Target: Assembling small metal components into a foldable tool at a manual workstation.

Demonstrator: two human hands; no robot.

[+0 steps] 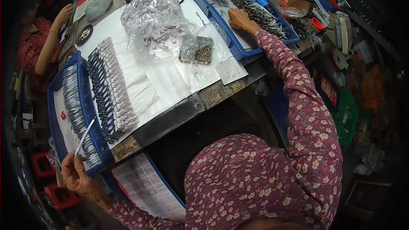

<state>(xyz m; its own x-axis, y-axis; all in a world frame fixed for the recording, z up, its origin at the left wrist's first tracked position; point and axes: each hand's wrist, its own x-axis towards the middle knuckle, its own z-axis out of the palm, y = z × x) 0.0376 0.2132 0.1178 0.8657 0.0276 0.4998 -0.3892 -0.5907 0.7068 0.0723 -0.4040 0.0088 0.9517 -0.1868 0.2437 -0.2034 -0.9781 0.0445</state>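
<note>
Silvery-white, slim and straight, the rod-like piece slants up from the left hand over the near end of a long blue plastic tray. Thumb and fingertips are pinched together on its lower end, the rest of the piece sticking out free. It looks light and stiff, probably smooth enough to twist between dry fingertips; a hold nearer its middle would likely steady it better than this end grip. Whether it is brittle I cannot tell.

The right hand is inside a second blue plastic tray, fingers curled down beside thin, dark-and-silver pieces — whether they have hold of one I cannot tell. Those lie close-packed and overlapping, so they may snag on each other; lifting one by an exposed end seems safest.
</note>
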